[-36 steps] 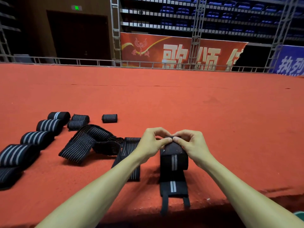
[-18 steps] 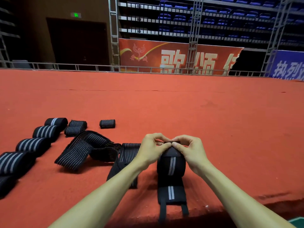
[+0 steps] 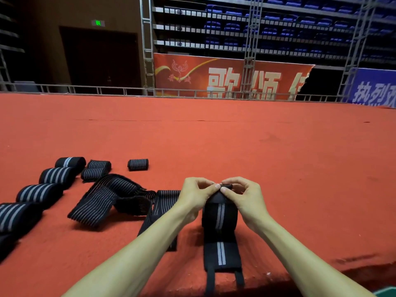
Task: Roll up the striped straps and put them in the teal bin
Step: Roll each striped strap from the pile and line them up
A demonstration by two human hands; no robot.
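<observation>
Both forearms extended, the left hand (image 3: 196, 195) and right hand (image 3: 244, 195) pinch the top of a half-rolled black strap (image 3: 219, 215), thumbs meeting; its tail lies on the red carpet (image 3: 278, 157) edge.

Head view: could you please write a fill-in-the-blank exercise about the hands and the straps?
1. The left hand and the right hand both pinch the top of one black ____.
2. The held strap has ____ grey stripes down its middle.
3. The rolled straps lie in a row on the person's ____ side.

Missing words: strap; two; left.
</observation>
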